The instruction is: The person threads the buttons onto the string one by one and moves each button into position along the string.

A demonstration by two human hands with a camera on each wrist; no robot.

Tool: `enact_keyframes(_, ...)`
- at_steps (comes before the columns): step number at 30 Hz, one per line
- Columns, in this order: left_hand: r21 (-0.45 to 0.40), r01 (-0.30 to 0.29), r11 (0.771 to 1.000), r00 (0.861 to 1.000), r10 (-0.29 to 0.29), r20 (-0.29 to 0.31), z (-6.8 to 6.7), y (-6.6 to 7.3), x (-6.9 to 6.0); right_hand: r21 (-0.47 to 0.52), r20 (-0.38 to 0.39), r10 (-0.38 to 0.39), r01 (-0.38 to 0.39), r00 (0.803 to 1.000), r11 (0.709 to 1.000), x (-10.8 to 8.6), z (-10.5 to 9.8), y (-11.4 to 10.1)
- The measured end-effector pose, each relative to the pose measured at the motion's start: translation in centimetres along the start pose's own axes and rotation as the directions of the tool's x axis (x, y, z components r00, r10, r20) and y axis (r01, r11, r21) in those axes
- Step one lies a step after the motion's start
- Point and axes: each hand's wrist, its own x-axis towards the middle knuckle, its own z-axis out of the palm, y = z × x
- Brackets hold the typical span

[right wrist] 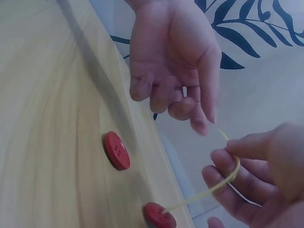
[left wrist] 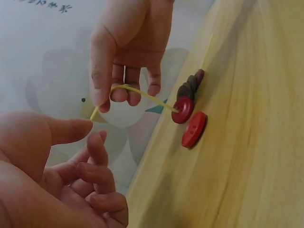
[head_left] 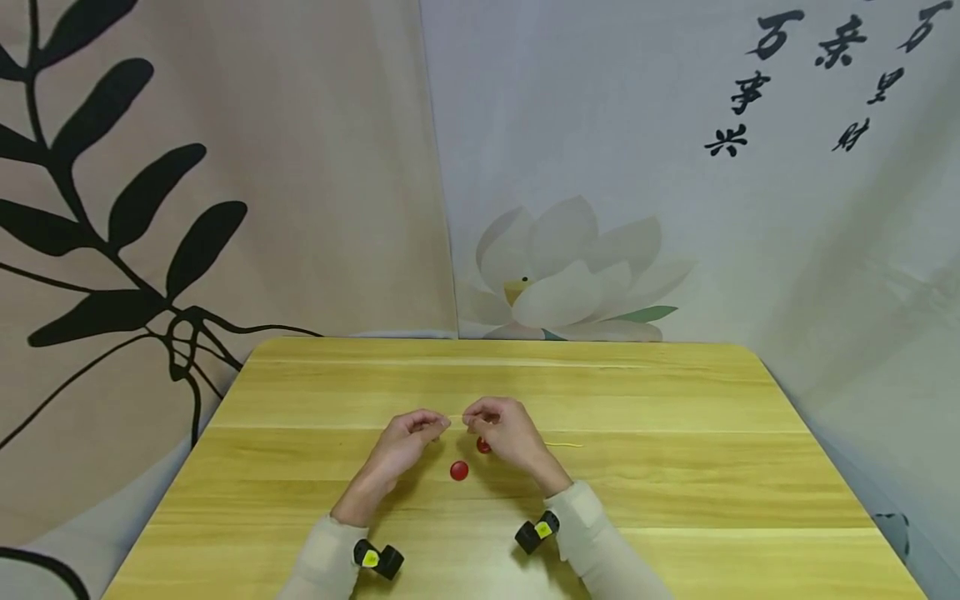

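My right hand (head_left: 507, 429) pinches a yellow string (left wrist: 142, 92) between thumb and forefinger, and a short end sticks out past them. At that end are the thumb and forefinger tips of my left hand (head_left: 405, 442); I cannot tell whether they grip it. From my right fingers the string runs down into a red button (left wrist: 183, 109) standing on edge on the table. Behind it, several dark brown buttons (left wrist: 186, 88) and a dark red button (left wrist: 199, 75) stand in a row. Closer to me lies a loose red four-hole button (right wrist: 117, 150).
The wooden table (head_left: 675, 467) stretches to both sides. To the right of my right hand, the string's tail (head_left: 564, 444) lies on it. Beyond the far edge hangs a pale cloth backdrop (head_left: 337, 167) with printed leaves, a flower and writing.
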Motion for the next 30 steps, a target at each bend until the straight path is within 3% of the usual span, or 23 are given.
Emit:
enact_keyframes(14,0.192,-0.05,0.98,0.993,0.027,0.117,0.8,-2.0,-0.2,0.064,0.01,0.055,-0.056,0.998,0.996,0.6,-0.1,1.6)
enact_keyframes(23,0.308,-0.098,0.946,0.981,0.039,0.192,1.4,-2.0,-0.3,0.085,0.015,0.106,-0.107,0.994,0.991,0.7,-0.9,3.7)
enact_keyframes(30,0.338,-0.105,0.935,0.98,0.038,0.197,1.4,-1.9,-0.1,0.136,0.044,0.139,-0.144,0.989,0.98,1.1,-1.3,4.3)
